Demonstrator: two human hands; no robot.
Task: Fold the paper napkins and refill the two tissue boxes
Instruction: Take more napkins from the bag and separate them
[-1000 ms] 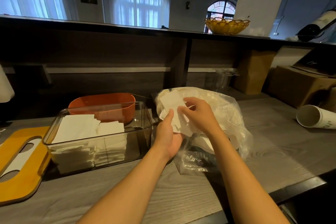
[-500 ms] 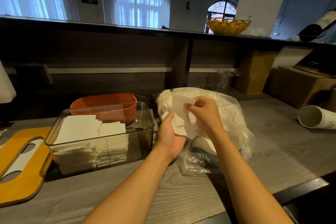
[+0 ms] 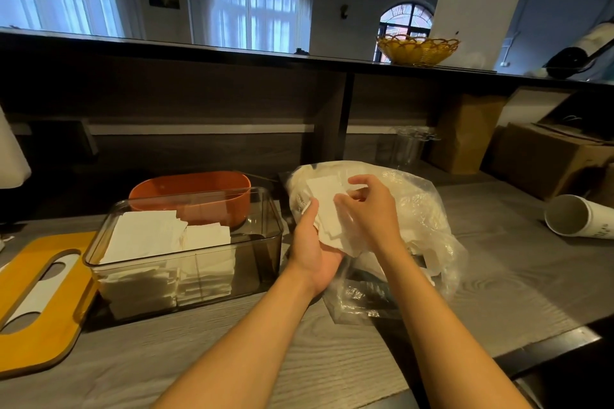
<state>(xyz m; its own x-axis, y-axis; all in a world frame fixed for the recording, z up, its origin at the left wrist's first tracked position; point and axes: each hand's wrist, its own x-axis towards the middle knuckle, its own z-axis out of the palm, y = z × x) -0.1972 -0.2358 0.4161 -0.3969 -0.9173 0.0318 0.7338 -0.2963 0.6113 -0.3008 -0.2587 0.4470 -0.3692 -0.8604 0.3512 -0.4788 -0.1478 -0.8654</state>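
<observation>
Gripped between both hands, a small stack of paper napkins (image 3: pixel 327 209) is cradled by the left hand (image 3: pixel 314 251) and pinched by the right hand (image 3: pixel 368 212), just right of the clear tissue box (image 3: pixel 265 242). Loose sheets could be fanned out and dropped onto the desk (image 3: pixel 498 276) or snagged on the plastic bag (image 3: pixel 428 226) if the pinch is slackened.

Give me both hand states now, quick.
Left hand: holding a stack of paper napkins, thumb over it.
Right hand: pinching the top napkin of that stack.
</observation>
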